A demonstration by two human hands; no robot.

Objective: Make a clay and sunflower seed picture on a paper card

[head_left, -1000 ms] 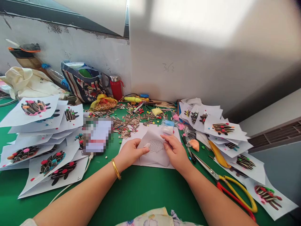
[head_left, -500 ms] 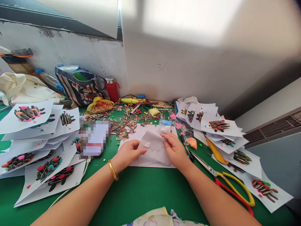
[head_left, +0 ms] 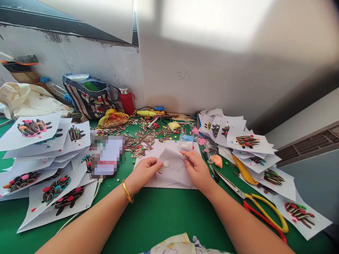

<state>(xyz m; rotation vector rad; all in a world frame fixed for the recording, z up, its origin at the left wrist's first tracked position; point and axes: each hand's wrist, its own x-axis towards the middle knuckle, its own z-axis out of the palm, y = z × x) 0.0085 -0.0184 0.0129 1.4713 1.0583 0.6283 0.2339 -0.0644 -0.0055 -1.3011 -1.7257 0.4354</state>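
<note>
Both hands hold a small white paper [head_left: 173, 173] with an oval dotted drawing on it, a little above larger white sheets [head_left: 156, 146]. My left hand [head_left: 147, 171], below a gold bracelet, pinches the paper's left edge between thumb and fingers. A small white lump [head_left: 166, 163] lies by the left thumb tip. On the right edge, my right hand [head_left: 197, 169] grips the paper with its thumb and forefinger. Beyond the sheets are scattered sunflower seeds [head_left: 144, 137] and packets of blue and white clay [head_left: 186, 141].
Stacked seed-decorated cards stand left [head_left: 37, 128] and right [head_left: 245, 141]. A blurred-out phone [head_left: 107, 155] with a cable is left of the sheets. Large scissors [head_left: 246, 195], an orange clay lump [head_left: 216, 161] and a yellow knife [head_left: 243, 171] lie right. Behind are a red bottle [head_left: 127, 102] and bag [head_left: 87, 97].
The paper's left part has tilted slightly, and my left thumb is now closer to its edge. Both hands keep their grip, with hardly any other movement.
</note>
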